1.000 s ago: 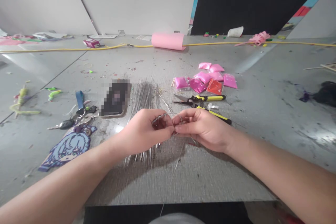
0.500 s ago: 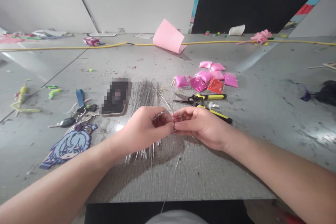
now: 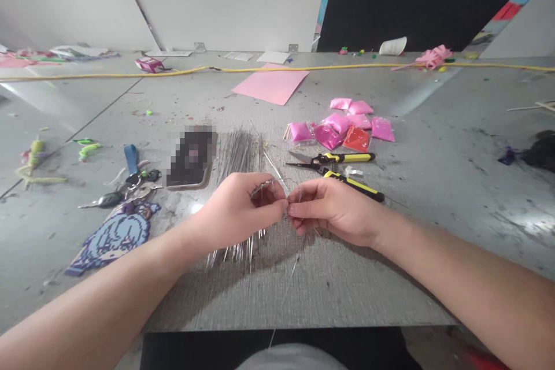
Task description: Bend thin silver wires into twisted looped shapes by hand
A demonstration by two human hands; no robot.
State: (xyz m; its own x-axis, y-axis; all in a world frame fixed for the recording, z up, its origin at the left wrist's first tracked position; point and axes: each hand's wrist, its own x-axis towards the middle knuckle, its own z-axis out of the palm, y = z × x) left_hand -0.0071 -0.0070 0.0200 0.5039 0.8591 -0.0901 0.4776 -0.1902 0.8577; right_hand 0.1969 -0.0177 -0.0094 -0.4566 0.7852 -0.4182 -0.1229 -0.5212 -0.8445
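Observation:
My left hand (image 3: 245,205) and my right hand (image 3: 332,211) meet over the table, thumbs and fingertips pinched close together. Between them is a thin metal wire (image 3: 262,186) bent into a loop; both hands grip it, and the fingers hide much of its shape. Beneath and behind my left hand lies a bundle of straight wires (image 3: 237,153). Scissors-like snips with yellow and black handles (image 3: 353,158) rest open just beyond my right hand.
A phone (image 3: 191,159) lies left of the wires, beside keys (image 3: 108,200) and a blue pixel-pattern charm (image 3: 115,237). Pink packets (image 3: 337,122) and a red packet (image 3: 356,139) sit behind the snips. A pink sheet (image 3: 273,85) and a yellow cord (image 3: 173,75) lie farther back.
The pink sheet, curled up before, now lies flat and nearer on the table. My right hand's fingers have shifted slightly around the wire; my left hand stays almost still.

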